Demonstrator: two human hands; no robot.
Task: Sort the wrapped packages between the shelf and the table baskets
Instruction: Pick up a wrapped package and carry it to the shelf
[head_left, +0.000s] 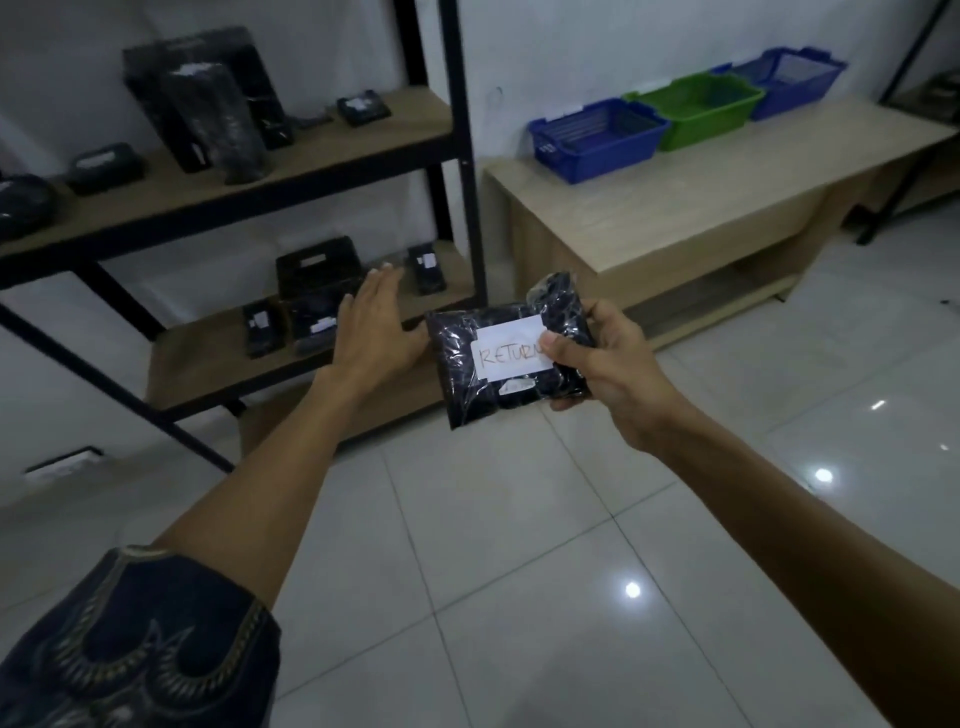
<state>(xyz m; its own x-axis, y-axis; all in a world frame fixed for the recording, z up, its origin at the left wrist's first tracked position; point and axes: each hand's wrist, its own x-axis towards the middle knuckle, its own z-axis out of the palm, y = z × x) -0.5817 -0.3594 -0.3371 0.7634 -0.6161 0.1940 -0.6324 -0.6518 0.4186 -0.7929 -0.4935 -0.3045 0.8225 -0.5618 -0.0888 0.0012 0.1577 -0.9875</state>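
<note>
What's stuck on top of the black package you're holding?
A white paper label sits on the black package. It reads RETUR; the right hand grips the package and its thumb covers the word's end. What the wrap holds is hidden.

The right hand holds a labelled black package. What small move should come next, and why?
Probably swing the right hand with the black plastic-wrapped package rightward toward the row of blue and green plastic baskets: its white paper label reads RETURN, and the left hand is open.
</note>
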